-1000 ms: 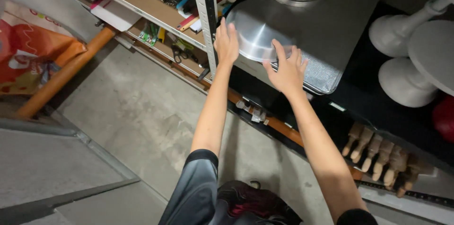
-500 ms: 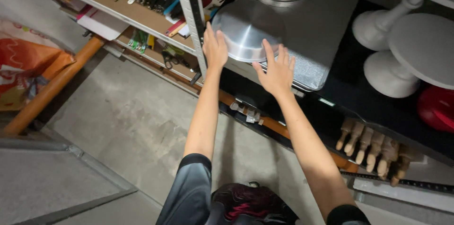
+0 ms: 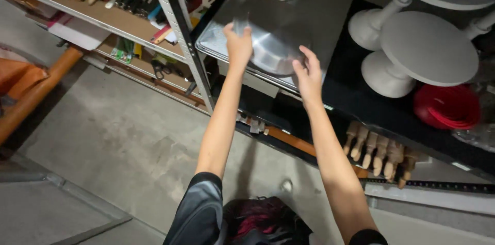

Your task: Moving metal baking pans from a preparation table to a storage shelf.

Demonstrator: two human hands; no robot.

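Black shelf [image 3: 361, 106] carries a square metal tray [image 3: 319, 13]; my left hand [image 3: 238, 44] and right hand [image 3: 309, 72] grasp a round metal pan [image 3: 273, 39] on it, beside white cake stands [image 3: 412, 54].

Single head-worn view, aimed steeply down and forward along both outstretched arms, black shelf [image 3: 361, 100] seen close, concrete floor [image 3: 118, 137] framed farther below.

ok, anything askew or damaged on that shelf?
Nothing damaged or spilled. The round metal pan sits tilted, but only because the left hand and right hand grip its rim over the flat tray. The white cake stands stand upright.
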